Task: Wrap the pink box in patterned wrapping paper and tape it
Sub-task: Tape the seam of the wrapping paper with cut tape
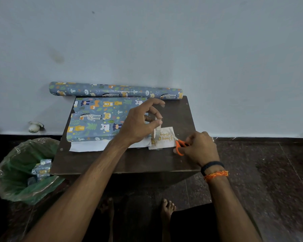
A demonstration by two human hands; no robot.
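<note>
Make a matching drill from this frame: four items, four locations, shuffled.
Items
1. wrapping paper roll
2. scissors
3. strip of tape
4. paper scraps

Locations
A. inside the green-lined bin
B. along the wall at the table's far edge
C. held in the right hand
D. hanging from the fingers of the left hand

Pairs: 1-B, 2-C, 3-D, 4-A
</note>
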